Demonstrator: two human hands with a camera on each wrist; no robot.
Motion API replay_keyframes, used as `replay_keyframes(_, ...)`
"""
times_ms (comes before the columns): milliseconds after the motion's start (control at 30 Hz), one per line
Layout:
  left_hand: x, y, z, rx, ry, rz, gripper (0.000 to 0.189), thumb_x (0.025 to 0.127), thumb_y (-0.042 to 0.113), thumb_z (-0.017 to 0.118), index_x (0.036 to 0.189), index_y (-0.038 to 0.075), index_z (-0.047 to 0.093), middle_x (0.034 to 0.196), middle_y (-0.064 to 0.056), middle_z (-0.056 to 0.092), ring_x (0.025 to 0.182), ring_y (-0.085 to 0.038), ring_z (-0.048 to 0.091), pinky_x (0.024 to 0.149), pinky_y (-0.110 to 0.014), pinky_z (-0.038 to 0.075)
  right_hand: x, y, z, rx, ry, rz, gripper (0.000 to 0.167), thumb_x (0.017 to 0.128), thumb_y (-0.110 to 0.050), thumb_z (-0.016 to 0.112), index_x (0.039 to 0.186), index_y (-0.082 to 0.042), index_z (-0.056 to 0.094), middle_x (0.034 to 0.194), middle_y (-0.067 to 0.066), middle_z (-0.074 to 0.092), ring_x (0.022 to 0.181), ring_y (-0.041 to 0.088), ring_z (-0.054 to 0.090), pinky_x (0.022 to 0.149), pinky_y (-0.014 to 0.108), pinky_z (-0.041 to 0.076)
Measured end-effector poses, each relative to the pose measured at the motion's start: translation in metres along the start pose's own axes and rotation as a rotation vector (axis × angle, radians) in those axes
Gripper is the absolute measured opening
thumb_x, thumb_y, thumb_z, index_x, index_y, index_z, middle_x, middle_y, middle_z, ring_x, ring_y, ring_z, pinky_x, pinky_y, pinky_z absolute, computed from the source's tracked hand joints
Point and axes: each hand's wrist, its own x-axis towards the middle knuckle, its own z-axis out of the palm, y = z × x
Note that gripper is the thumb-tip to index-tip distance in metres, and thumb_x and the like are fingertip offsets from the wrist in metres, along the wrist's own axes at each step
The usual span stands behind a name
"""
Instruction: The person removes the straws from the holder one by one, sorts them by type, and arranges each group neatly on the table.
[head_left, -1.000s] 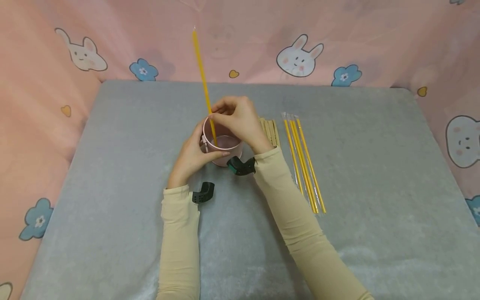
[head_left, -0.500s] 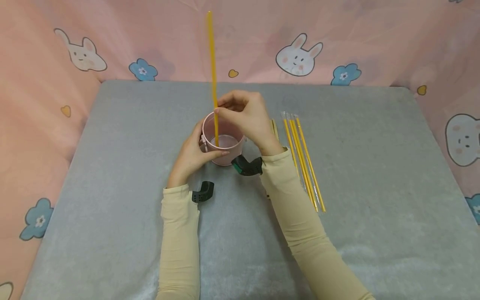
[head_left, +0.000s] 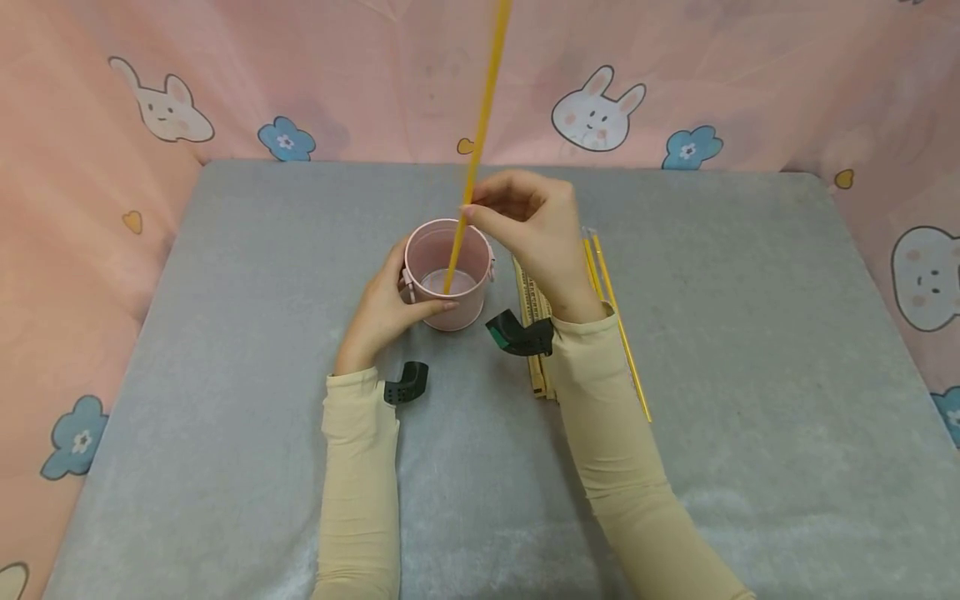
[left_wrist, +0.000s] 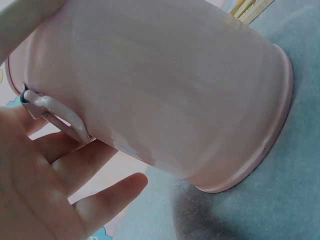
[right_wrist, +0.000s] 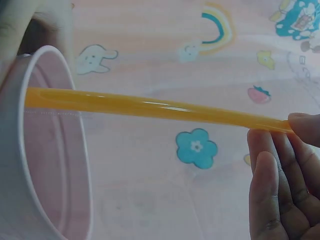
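A small pink metal bucket [head_left: 463, 312] with a folded wire handle [left_wrist: 62, 117] stands upright on the grey cloth. My left hand [head_left: 378, 312] holds it from the left, thumb across the front near the rim and fingers round the far side. Above the bucket's right rim, my right hand [head_left: 534, 229] pinches a long yellow straw [head_left: 483, 117] between thumb and fingers. The straw leans with its top to the right and out of frame, its lower end inside the bucket. In the right wrist view, the straw [right_wrist: 150, 107] runs from the fingertips into the bucket's mouth [right_wrist: 55, 130].
Several wrapped yellow straws [head_left: 624, 329] lie to the right, partly hidden by the right forearm. Beside them are tan printed paper-wrapped sticks [head_left: 537, 371], also half covered by that arm. A pink curtain [head_left: 345, 75] with rabbits and flowers hangs behind the table.
My right hand has moved to the right and slightly up, swinging the straw from a left lean through upright to a right lean. The left hand and bucket have stayed put.
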Motion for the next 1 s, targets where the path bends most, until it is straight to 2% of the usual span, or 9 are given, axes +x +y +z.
replay_keyframes(200,0.0,0.001,0.001,0.0,0.003,0.006,0.094,0.07,0.011,0.084,0.147,0.014,0.03,0.139,-0.008,0.045,0.127,-0.022,0.043,0.106,-0.036,0.036,-0.004,-0.008,-0.011,0.034,0.027,-0.041,0.006,0.078,0.01,0.069,0.083,0.008,0.068,0.078,0.007,0.068,0.072,0.023,0.065,0.071,0.032,0.056)
replay_keyframes(433,0.0,0.001,0.002,0.001,0.006,0.002,0.094,0.07,0.011,0.085,0.147,0.014,0.031,0.14,-0.007,0.044,0.128,-0.022,0.042,0.107,-0.035,0.035,-0.007,-0.014,-0.021,0.042,0.08,-0.097,0.006,0.078,0.008,0.07,0.081,0.003,0.071,0.079,0.014,0.067,0.069,0.024,0.064,0.069,0.031,0.056)
replay_keyframes(600,0.0,0.0,0.002,-0.003,0.005,0.006,0.093,0.07,0.011,0.084,0.147,0.014,0.031,0.14,-0.007,0.043,0.128,-0.021,0.042,0.106,-0.035,0.035,-0.01,-0.022,-0.027,0.063,0.111,-0.061,0.005,0.078,0.007,0.07,0.082,0.004,0.07,0.08,0.014,0.067,0.071,0.025,0.063,0.072,0.031,0.056)
replay_keyframes(800,-0.001,0.0,0.001,-0.005,0.002,0.011,0.093,0.071,0.011,0.084,0.147,0.015,0.031,0.14,-0.007,0.043,0.128,-0.022,0.042,0.106,-0.036,0.035,-0.012,-0.028,-0.032,0.119,0.14,-0.047,0.007,0.076,0.009,0.07,0.083,0.007,0.069,0.075,0.008,0.067,0.066,0.027,0.059,0.068,0.03,0.054)
replay_keyframes(1000,0.0,0.0,0.001,-0.016,0.002,0.024,0.092,0.07,0.01,0.084,0.146,0.015,0.032,0.139,-0.008,0.045,0.126,-0.024,0.044,0.104,-0.036,0.037,-0.014,-0.029,-0.042,0.086,0.14,-0.147,0.01,0.078,0.009,0.07,0.084,0.015,0.066,0.075,0.009,0.068,0.065,0.026,0.061,0.068,0.032,0.056)
